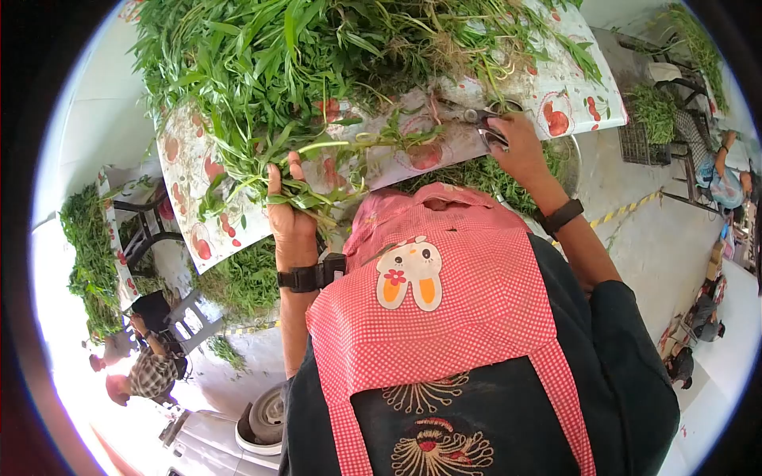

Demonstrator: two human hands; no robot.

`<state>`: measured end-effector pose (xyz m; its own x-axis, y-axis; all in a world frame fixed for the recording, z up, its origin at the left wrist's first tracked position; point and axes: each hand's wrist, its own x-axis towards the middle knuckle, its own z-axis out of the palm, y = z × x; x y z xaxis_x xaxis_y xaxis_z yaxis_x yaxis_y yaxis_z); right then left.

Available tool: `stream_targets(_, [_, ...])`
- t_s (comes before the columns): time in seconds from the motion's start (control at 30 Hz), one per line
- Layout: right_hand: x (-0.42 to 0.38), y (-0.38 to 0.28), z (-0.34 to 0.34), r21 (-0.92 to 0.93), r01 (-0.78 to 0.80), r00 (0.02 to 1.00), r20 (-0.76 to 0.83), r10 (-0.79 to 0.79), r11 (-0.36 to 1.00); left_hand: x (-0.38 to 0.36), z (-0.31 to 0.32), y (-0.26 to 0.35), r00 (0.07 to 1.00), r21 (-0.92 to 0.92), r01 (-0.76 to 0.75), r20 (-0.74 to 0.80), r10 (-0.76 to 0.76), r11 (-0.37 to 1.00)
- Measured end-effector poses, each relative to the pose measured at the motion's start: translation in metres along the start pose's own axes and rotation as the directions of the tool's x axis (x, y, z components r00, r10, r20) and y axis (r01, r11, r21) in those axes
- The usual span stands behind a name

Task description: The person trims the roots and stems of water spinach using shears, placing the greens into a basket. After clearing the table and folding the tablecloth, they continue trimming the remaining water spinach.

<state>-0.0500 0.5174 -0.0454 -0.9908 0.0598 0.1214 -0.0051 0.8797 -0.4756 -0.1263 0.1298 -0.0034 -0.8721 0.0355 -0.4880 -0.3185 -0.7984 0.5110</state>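
My left hand [292,218] is closed around a small bunch of leafy green stems [317,194] at the front edge of the table. One pale stem from there stretches right across the cloth. On the right, my right hand [520,147] grips a pair of scissors [476,117], fingers at the dark handle loops, blades toward the left over the cloth. Beyond both hands rises a large heap of long-leaved green plants [262,63], with tangled brownish roots [429,59] showing on its right side.
A white tablecloth with red fruit prints [603,107] covers the table. More cut greens [246,278] lie below its edge. A black crate [647,147] with greens stands at right. A seated person [155,373] is at lower left, near a chair [194,317]; other people sit far right.
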Motion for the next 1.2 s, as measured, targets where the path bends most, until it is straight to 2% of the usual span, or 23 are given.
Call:
stream_targets(0.13, [0.002,-0.002,-0.004,-0.122,0.031,0.998,-0.053,-0.038,0.992,0.005,0.001,-0.002,0.999,-0.072,0.010,0.053,-0.006,0.997])
stream_targets(0.2, [0.003,-0.003,-0.008,-0.062,-0.023,0.999,0.022,0.024,0.998,0.004,0.001,-0.003,0.997,-0.080,0.008,0.078,-0.002,0.997])
stream_targets(0.23, [0.003,-0.003,-0.010,-0.063,-0.028,0.999,0.019,0.029,0.998,0.004,0.002,-0.003,0.995,-0.091,0.002,0.100,0.007,0.996])
stream_targets(0.3, [0.004,-0.003,-0.014,-0.107,-0.064,0.990,0.119,0.077,0.992,0.004,0.005,-0.001,0.997,-0.107,0.008,0.077,0.001,0.994])
stream_targets(0.43, [0.004,0.002,-0.017,-0.158,-0.080,0.993,0.073,0.092,0.984,0.008,0.000,0.002,0.998,-0.179,0.024,0.068,-0.011,0.984])
stream_targets(0.47, [0.006,0.003,-0.018,-0.184,-0.055,0.996,0.058,0.066,0.981,0.009,-0.001,0.003,0.992,-0.191,0.034,0.129,-0.010,0.981])
stream_targets(0.53, [0.008,0.000,-0.017,-0.208,-0.029,0.998,0.043,0.038,0.978,0.010,-0.003,0.003,0.995,-0.200,0.021,0.100,-0.001,0.980])
stream_targets(0.6, [0.011,-0.008,-0.015,-0.350,-0.093,0.980,0.135,0.149,0.932,0.011,-0.002,0.003,0.997,-0.210,0.008,0.073,0.008,0.978])
stream_targets(0.67, [0.010,-0.008,-0.009,-0.367,-0.042,0.987,0.128,0.095,0.929,0.010,-0.004,0.002,0.987,-0.214,0.055,0.157,-0.021,0.975])
stream_targets(0.7, [0.010,-0.008,-0.008,-0.381,0.010,0.991,0.124,0.040,0.924,0.010,-0.003,0.001,0.988,-0.215,0.053,0.156,-0.020,0.975])
stream_targets(0.77, [0.013,-0.012,-0.013,-0.364,0.009,0.990,0.134,0.043,0.931,0.009,-0.002,0.000,0.996,-0.245,0.048,0.080,-0.030,0.968])
stream_targets(0.83, [0.016,-0.011,-0.016,-0.352,0.003,0.989,0.140,0.049,0.936,0.010,-0.003,0.000,0.996,-0.257,0.058,0.077,-0.039,0.965])
stream_targets(0.93, [0.021,-0.001,-0.019,-0.380,0.076,0.981,0.192,-0.002,0.922,0.010,-0.002,-0.003,0.997,-0.213,0.011,0.072,0.004,0.977])
stream_targets(1.0, [0.024,-0.001,-0.022,-0.237,0.070,0.975,0.221,-0.017,0.969,0.010,-0.001,-0.003,0.991,-0.268,0.074,0.128,-0.040,0.961])
stream_targets(1.03, [0.027,-0.001,-0.025,-0.229,0.083,0.974,0.224,-0.031,0.970,0.010,0.000,-0.004,0.994,-0.267,0.060,0.102,-0.034,0.962])
stream_targets(1.1, [0.031,-0.004,-0.041,-0.110,-0.100,0.915,0.379,0.135,0.989,0.010,0.002,-0.005,0.995,-0.282,0.075,0.078,-0.055,0.956])
stream_targets(1.13, [0.029,0.015,-0.031,0.176,-0.168,0.914,0.396,0.087,0.970,0.011,0.001,-0.007,0.990,-0.304,0.104,0.125,-0.068,0.947])
stream_targets(1.17, [0.030,0.012,-0.034,0.178,-0.161,0.915,0.396,0.079,0.971,0.011,0.004,-0.008,0.990,-0.306,0.096,0.124,-0.060,0.947])
stream_targets(1.2, [0.028,0.005,-0.042,0.446,-0.378,0.872,0.465,0.151,0.811,0.009,0.007,-0.010,0.992,-0.274,0.084,0.111,-0.056,0.958])
